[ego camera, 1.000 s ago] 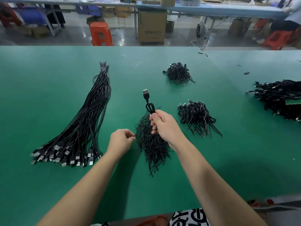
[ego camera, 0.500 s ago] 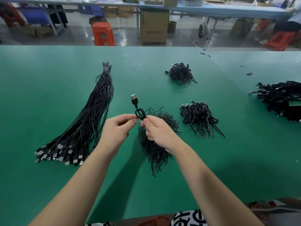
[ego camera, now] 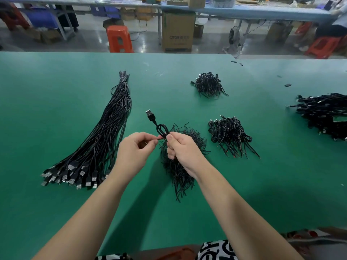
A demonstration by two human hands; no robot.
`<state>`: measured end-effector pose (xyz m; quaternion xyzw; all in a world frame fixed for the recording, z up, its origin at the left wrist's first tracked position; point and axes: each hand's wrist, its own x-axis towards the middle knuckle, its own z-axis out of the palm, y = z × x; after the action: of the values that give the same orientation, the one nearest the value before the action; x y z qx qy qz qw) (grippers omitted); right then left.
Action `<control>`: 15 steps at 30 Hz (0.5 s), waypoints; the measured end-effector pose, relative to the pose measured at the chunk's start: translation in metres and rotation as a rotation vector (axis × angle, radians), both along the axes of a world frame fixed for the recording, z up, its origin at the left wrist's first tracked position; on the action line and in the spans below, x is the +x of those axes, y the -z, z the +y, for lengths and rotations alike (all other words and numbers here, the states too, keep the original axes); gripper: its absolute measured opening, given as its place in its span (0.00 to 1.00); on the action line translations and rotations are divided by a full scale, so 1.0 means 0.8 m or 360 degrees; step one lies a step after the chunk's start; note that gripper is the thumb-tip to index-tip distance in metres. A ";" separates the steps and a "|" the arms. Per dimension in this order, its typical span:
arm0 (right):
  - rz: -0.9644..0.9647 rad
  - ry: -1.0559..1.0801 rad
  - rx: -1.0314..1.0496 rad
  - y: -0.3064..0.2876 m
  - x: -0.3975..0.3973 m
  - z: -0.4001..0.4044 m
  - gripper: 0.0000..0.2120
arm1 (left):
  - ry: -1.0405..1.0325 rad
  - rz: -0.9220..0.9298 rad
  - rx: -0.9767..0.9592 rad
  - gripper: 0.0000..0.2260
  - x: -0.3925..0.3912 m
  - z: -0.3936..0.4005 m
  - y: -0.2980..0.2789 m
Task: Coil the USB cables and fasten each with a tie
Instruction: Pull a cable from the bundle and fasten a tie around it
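My right hand (ego camera: 183, 149) grips a coiled black USB cable (ego camera: 161, 129) above the green table (ego camera: 56, 109); its loop and USB plug stick up past my fingers. My left hand (ego camera: 136, 148) pinches a thin black tie at the coil's left side, thumb and forefinger together. Under my hands lies a heap of black ties (ego camera: 180, 166). A long bundle of straight USB cables (ego camera: 97, 143) lies to the left, plugs toward me. Two piles of coiled cables lie to the right (ego camera: 230, 136) and farther back (ego camera: 208, 84).
A larger pile of black cables (ego camera: 323, 113) sits at the table's right edge. Small black bits (ego camera: 287, 85) lie near the far right. Beyond the table stand an orange stool (ego camera: 119, 39), a cardboard box (ego camera: 178, 32) and another bench.
My left hand rose from the tie heap to meet the coil. My right hand brought the coiled cable lower and left, so both hands now work together at the coil.
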<state>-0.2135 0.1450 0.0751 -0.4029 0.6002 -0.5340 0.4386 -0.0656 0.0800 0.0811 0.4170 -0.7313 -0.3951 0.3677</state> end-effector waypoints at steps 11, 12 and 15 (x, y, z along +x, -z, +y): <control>-0.0190 -0.0310 0.0166 -0.026 0.005 0.004 0.16 | 0.0332 -0.0389 -0.1704 0.10 0.005 -0.014 -0.023; -0.0165 -0.0322 0.0162 -0.027 0.006 0.004 0.16 | 0.0282 -0.0382 -0.1641 0.07 0.006 -0.014 -0.025; -0.0150 -0.0328 0.0138 -0.026 0.012 0.003 0.15 | 0.0153 -0.0273 -0.1306 0.07 0.003 -0.007 -0.028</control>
<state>-0.2038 0.1473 0.0962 -0.4175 0.5568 -0.4781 0.5358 -0.0631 0.0746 0.1036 0.2326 -0.8746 -0.0516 0.4223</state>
